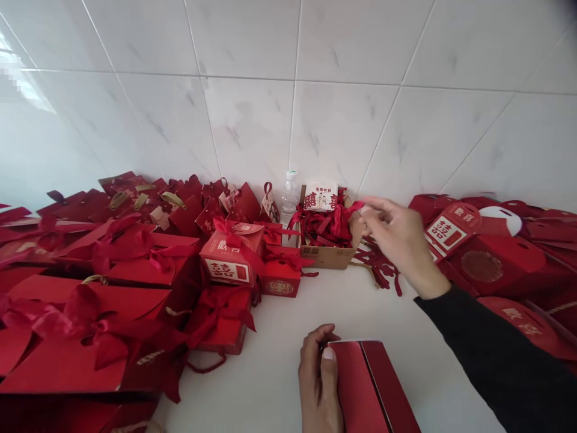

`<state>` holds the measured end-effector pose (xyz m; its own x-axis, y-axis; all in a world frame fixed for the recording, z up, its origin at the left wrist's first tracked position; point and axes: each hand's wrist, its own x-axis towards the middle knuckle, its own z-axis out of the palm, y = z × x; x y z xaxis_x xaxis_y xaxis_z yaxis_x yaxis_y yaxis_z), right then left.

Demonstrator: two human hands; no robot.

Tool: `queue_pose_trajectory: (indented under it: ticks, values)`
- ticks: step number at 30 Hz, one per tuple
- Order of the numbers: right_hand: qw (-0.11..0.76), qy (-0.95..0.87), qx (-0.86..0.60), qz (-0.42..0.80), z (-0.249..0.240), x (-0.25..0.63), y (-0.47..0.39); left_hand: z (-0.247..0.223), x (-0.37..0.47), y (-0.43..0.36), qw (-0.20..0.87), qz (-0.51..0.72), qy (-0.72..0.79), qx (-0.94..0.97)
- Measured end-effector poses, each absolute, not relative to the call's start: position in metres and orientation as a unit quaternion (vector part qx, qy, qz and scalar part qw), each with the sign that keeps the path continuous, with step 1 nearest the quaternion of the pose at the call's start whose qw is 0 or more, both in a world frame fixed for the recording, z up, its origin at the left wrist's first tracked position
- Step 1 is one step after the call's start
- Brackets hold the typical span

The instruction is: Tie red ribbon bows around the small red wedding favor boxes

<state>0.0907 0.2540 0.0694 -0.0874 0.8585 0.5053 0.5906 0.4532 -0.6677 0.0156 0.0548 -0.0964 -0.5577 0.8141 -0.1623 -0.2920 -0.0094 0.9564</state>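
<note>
My left hand (321, 379) is wrapped round the left edge of a closed red box (360, 385) on the white table, thumb on its top. Above the right side of a cardboard box (327, 257) at the back, my right hand (396, 231) pinches the end of a red ribbon (349, 210). That ribbon runs back to a heap of red ribbons (322, 228) inside the cardboard box. A small white and red printed packet (322, 197) rests at the back of the heap.
Red gift boxes with bows (85, 325) crowd the left. Flat red boxes (500, 264) are stacked at the right. A clear bottle (290, 195) stands by the tiled wall (252, 120). Dark red cords (383, 264) lie right of the cardboard box.
</note>
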Motion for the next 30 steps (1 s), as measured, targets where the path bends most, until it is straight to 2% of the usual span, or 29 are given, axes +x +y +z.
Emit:
queue_pose_trajectory:
  ticks: [6, 8, 13, 16, 19, 22, 25, 30]
  values:
    - [0.617, -0.63, -0.451, 0.139, 0.089, 0.137, 0.194, -0.09, 0.004, 0.05, 0.425, 0.629, 0.581, 0.294]
    - [0.622, -0.606, -0.47, 0.158, 0.073, 0.153, 0.17, -0.086, 0.001, 0.049, 0.427, 0.619, 0.587, 0.3]
    - [0.45, -0.583, -0.609, 0.294, -0.015, 0.21, 0.116, -0.084, 0.0, 0.049, 0.4, 0.624, 0.583, 0.331]
    - [0.364, -0.571, -0.663, 0.32, -0.059, 0.253, 0.083, -0.087, -0.001, 0.05, 0.366, 0.628, 0.602, 0.329]
    - [0.252, -0.598, -0.709, 0.274, -0.067, 0.281, 0.06, -0.09, 0.0, 0.05, 0.283, 0.657, 0.63, 0.304]
    - [0.221, -0.652, -0.702, 0.182, -0.053, 0.28, 0.068, -0.09, 0.002, 0.048, 0.212, 0.684, 0.644, 0.271]
    - [0.219, -0.662, -0.696, 0.173, -0.045, 0.264, 0.102, -0.088, 0.007, 0.045, 0.184, 0.688, 0.654, 0.256]
    - [0.196, -0.648, -0.722, 0.14, -0.065, 0.248, 0.148, -0.086, 0.015, 0.023, 0.188, 0.675, 0.672, 0.238]
